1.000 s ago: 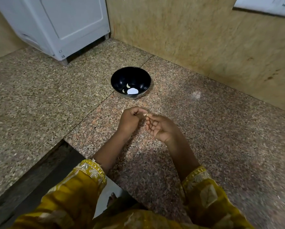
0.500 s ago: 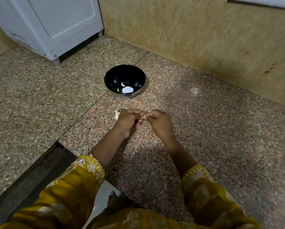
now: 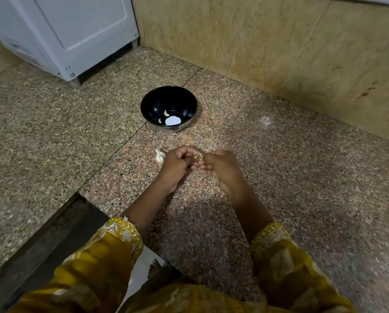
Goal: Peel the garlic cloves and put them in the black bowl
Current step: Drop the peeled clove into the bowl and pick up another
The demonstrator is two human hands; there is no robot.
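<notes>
Currently I see the left hand [image 3: 177, 163] and the right hand [image 3: 220, 168] meeting low over the counter [image 3: 302, 177]. Both have their fingers curled in, and they pinch one small garlic clove [image 3: 198, 157] between their tips. A white garlic bulb [image 3: 160, 156] lies on the counter just beside the left hand. Farther out, apart from the hands, the black bowl [image 3: 180, 98] stands upright with two peeled cloves [image 3: 166, 113] at its bottom. A white appliance [image 3: 64, 35] stands far left.
</notes>
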